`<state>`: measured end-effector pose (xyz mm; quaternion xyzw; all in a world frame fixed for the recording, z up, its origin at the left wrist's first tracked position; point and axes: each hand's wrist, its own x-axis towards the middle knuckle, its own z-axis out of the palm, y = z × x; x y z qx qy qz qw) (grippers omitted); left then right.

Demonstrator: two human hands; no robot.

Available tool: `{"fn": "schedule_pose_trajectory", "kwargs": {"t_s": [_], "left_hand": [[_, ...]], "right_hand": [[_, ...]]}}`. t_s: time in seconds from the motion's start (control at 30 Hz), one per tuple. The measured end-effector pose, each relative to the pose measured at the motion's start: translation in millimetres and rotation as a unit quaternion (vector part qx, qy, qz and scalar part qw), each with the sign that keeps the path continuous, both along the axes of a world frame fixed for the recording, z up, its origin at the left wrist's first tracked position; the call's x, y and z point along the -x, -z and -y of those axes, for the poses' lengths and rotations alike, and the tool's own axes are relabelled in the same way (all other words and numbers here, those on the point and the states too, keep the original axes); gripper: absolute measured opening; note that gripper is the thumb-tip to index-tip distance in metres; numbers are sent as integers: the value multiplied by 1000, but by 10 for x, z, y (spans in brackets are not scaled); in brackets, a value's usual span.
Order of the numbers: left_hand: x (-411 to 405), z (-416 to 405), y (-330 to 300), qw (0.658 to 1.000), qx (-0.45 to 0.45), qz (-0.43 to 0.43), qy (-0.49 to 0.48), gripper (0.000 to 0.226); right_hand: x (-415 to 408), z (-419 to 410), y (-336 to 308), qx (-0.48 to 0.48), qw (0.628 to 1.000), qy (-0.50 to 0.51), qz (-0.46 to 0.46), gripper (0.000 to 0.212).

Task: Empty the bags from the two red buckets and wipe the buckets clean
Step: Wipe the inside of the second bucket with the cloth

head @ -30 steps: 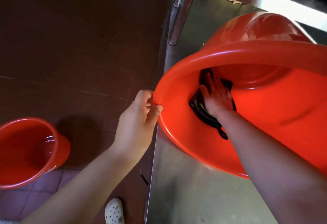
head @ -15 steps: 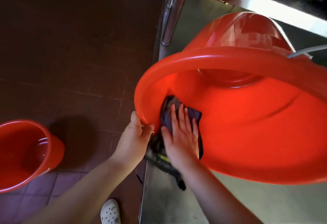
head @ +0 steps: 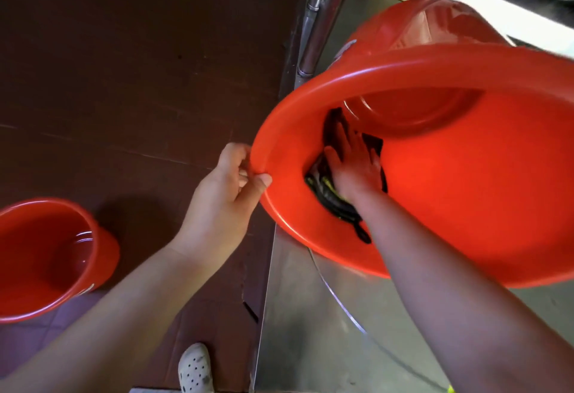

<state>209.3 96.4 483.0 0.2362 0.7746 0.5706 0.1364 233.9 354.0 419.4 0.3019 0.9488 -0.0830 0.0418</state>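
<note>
Here the large red bucket (head: 466,175) lies tipped on its side on a stainless steel table (head: 310,330), filling the view from 1 to 4 o'clock with its mouth turned toward the camera. The left hand (head: 223,203) grips its rim at the bucket's 9 o'clock edge, thumb on the inside of the lip and fingers curled round the outside. The right hand (head: 354,165) reaches deep inside, fingers straight and spread, pressing flat on a dark cloth (head: 326,187) against the inner wall just beside the base; yellow-green marks show on the cloth's lower folds.

A second red bucket (head: 46,256) stands upright on the dark tiled floor (head: 139,66) at 8 o'clock, well apart from the table, its glossy bottom bare. A steel table leg (head: 323,16) rises at 12 o'clock, close to the tipped bucket's outer wall. At 6 o'clock a white perforated clog (head: 194,367) rests on the floor near the table's edge.
</note>
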Motion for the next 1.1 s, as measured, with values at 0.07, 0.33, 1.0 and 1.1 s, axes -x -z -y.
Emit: {"fn": "schedule_pose_trajectory", "kwargs": {"t_s": [0.07,0.33,1.0,1.1], "left_hand": [[-34,-6,30,1000,-18,19,-4,27],[-376,-127,530,970,-63,221,84,28],[-210,-56,93,998,8,-13,53,13],[-165,-108,-14,996,24,-73,50,21]], "right_hand": [[92,-205,12,-15,999,22,20,58],[146,-112,37,-15,996,78,38,59],[-615,230,-8,-12,999,-35,-37,61],[-544,-251,-12,-31,999,-3,19,60]]}}
